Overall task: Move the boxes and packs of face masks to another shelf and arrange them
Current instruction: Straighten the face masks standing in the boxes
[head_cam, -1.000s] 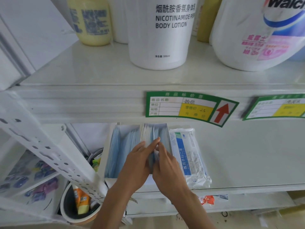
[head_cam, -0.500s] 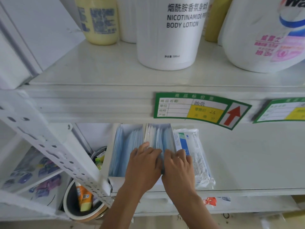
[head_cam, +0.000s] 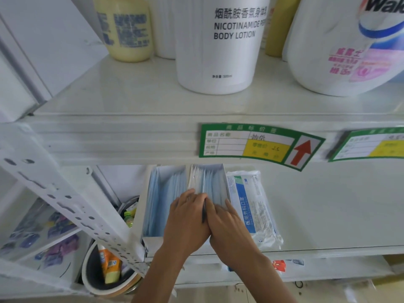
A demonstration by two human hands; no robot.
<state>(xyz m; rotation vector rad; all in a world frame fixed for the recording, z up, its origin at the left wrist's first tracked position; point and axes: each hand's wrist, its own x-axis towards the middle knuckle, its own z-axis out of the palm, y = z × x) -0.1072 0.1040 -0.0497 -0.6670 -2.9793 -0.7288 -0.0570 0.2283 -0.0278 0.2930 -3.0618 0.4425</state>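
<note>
Both hands are now pressed side by side over the near end of the right box, where a second ago the fingertips were only picking at the masks inside it. The left hand (head_cam: 188, 217) is laid flat with fingers nearly straight on the standing masks, gripping nothing that can be seen. The right hand (head_cam: 227, 226) is laid alongside, fingers extended against the box's right wall; whether anything is pinched beneath it cannot be told.

Two open white boxes are set touching on the lower shelf (head_cam: 328, 215). The left box (head_cam: 153, 204) is packed with blue masks stood on edge. The right box (head_cam: 209, 178) is filled with white-edged and blue masks, also upright. A sealed pack of masks (head_cam: 253, 204) is laid flat just beside the right box, touching its wall.

Trouble could come from the open tops: if the masks are pushed too hard, the thin cardboard walls may be bowed and the row may be splayed or crumpled. The boxes are seated close to the shelf's front edge, so a forward pull could let one be tipped off. The slippery pack could likewise be nudged sideways.
</note>
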